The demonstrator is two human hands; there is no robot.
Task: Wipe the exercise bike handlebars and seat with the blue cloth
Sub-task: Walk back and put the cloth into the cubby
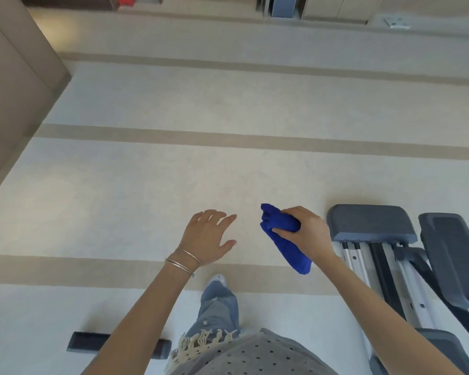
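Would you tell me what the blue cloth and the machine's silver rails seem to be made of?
The blue cloth looks like soft matte fabric, perhaps microfibre or terry: it bunches and droops in the right hand. The silver rails are likely metal, brushed or painted, judging by their pale sheen, straight edges and small holes.

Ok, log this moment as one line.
right hand grips blue cloth | left hand open, empty | cloth clear of exercise bike | no wiping contact

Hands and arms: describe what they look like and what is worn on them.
No sleeves or gloves are in view. The left hand has thin silver bangles at the wrist. The right hand wears no ring or watch that shows.
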